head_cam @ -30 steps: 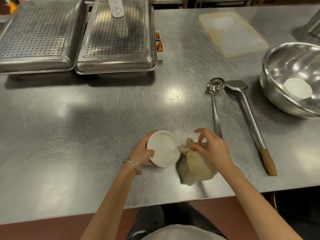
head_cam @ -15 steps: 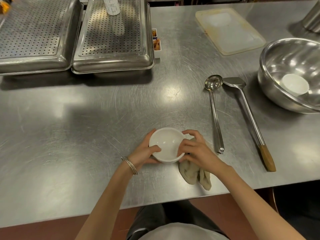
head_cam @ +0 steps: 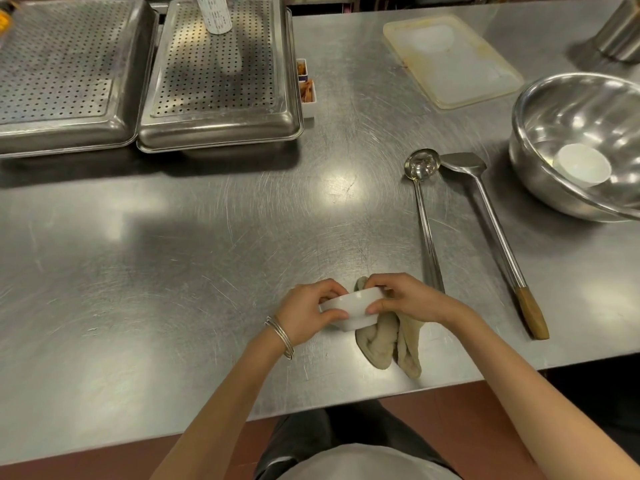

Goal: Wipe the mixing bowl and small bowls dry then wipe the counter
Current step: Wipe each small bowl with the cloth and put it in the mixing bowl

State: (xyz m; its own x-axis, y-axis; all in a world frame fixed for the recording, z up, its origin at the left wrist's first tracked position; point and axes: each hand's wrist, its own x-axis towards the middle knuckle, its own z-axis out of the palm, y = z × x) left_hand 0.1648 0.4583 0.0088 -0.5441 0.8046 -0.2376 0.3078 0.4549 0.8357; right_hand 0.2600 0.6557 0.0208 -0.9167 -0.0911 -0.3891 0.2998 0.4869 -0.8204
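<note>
A small white bowl (head_cam: 349,306) is gripped between the left hand (head_cam: 304,311) and right hand (head_cam: 412,299), its inside turned away; a cloth (head_cam: 382,341) is half hidden beneath them. Rightward, the mixing bowl (head_cam: 530,178) is cropped.

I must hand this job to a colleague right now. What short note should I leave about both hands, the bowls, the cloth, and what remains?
Left hand grips the small white bowl by its left side; right hand pinches its right rim, with the beige cloth bunched under the palm.
The bowl is tilted on edge, near the front of the counter.
Second small bowl sits inside the mixing bowl, far right.
Done: cannot tell what is dry.
To do: finish this bowl, check the other two, then wipe the counter.
</note>
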